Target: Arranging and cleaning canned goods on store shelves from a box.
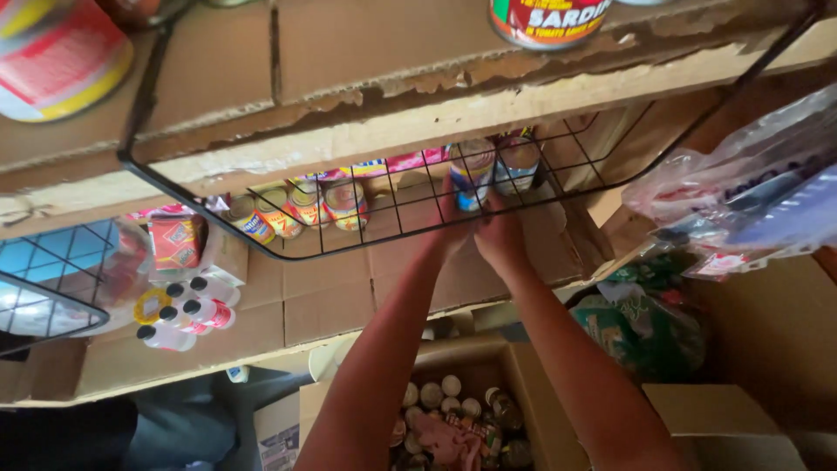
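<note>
Both my arms reach forward to the cardboard-lined shelf (349, 288) behind a black wire rail (366, 249). My left hand (449, 231) is wrapped around a blue-labelled can (473, 174) standing at the shelf's right part, with its fingers up the can's left side. My right hand (501, 235) sits right beside it, at the foot of the same can. The wire and the hand's back hide its fingers. A second can (520, 163) stands just to the right, touching the first.
A row of small cans (296, 208) lines the shelf's left. White bottles with black caps (187, 314) lie further left. Below my arms is an open cardboard box (514, 362) of cans. Plastic bags (741, 192) hang at right. Large cans (549, 17) stand on the upper shelf.
</note>
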